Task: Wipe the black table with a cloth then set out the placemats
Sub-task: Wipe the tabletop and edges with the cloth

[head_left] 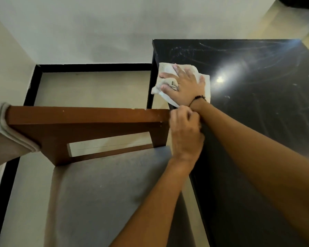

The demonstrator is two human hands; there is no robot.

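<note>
While the right hand [184,82] presses flat on a crumpled white cloth [168,72] at the glossy black desk's [257,104] far-left corner (streaky), the left hand [185,132] curls over the edge.

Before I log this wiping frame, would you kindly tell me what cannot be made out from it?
- Head view: the table runs off the right and bottom edges, so its full extent is unseen.
- Placemats: none in view.
- Left hand: its curled fingers face away at the table edge, so its grip cannot be told.
- Cloth: the right hand covers its middle.
- Chair: the legs are out of sight below the seat.
</note>
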